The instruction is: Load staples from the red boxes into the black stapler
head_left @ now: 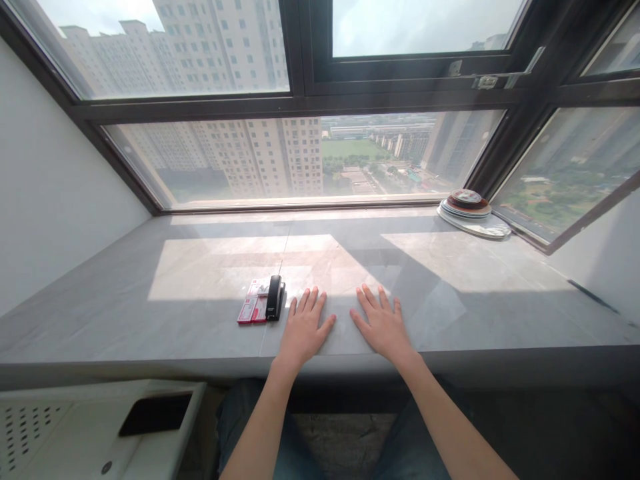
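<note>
My left hand (305, 328) lies palm down on the grey tiled window sill (200, 333), fingers spread, holding nothing. Just to its left, apart from it, is a black stapler (273, 298). Against the stapler's left side sit small red-and-white boxes (249, 309); their print is too small to read. A small pale piece on top of them, partly behind the stapler, is hard to make out. My right hand (384, 325) also rests flat on the sill with its fingers apart and nothing in it. A gap of bare tile separates the two hands.
Stacked round plates or lids (467, 210) stand in the far right corner by the window. A thin dark strip (593, 296) lies along the right wall. Below the sill's front edge, at left, is a white perforated piece (80, 433) with a dark rectangle on it.
</note>
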### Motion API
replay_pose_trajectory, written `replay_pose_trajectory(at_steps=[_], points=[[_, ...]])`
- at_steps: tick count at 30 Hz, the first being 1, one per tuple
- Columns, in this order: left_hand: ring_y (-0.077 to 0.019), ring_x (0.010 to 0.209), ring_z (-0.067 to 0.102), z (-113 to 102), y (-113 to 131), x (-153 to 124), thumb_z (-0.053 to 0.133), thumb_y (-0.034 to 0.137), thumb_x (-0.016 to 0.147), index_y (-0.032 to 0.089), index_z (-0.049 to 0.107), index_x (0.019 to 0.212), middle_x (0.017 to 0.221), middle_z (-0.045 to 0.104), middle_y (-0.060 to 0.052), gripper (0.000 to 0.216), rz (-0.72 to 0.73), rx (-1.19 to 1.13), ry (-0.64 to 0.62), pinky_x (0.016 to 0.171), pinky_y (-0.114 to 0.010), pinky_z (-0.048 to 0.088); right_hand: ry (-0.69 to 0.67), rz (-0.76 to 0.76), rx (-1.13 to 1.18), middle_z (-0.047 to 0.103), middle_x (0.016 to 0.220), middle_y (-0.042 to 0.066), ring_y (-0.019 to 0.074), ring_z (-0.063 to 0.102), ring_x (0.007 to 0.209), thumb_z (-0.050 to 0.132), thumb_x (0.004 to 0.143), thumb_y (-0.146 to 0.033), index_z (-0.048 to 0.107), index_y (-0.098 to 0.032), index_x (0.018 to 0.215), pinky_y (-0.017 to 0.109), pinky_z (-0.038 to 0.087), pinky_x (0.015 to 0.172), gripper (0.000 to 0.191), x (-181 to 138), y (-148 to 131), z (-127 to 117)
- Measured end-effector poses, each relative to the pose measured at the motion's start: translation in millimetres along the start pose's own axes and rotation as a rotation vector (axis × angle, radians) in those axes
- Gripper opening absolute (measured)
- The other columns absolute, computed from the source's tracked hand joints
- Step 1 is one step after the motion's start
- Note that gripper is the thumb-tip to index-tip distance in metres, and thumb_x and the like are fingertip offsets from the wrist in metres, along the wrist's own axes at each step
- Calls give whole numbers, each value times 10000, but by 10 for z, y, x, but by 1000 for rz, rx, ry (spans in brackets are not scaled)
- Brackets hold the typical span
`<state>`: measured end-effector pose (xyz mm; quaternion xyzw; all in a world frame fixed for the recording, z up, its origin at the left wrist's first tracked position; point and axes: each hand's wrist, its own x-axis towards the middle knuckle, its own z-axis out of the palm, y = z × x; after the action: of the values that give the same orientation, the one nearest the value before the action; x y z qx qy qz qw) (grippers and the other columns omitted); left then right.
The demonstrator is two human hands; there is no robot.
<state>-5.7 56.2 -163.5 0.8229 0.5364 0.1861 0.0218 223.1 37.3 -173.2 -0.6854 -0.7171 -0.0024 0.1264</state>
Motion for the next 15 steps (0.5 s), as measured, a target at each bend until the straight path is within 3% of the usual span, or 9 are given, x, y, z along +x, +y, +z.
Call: replay_pose_trajectory(at_steps=[15], points=[[-256,1581,182,-15,11,-3,370,540,1058,314,345,1596,1692,266,-26,584,-1,25,-2,1279,-519,177,-12,0,-26,161,1712,-60,343,24,1575,264,1065,-595,226,-358,1653,635,67,1230,635,-2,-15,-22]])
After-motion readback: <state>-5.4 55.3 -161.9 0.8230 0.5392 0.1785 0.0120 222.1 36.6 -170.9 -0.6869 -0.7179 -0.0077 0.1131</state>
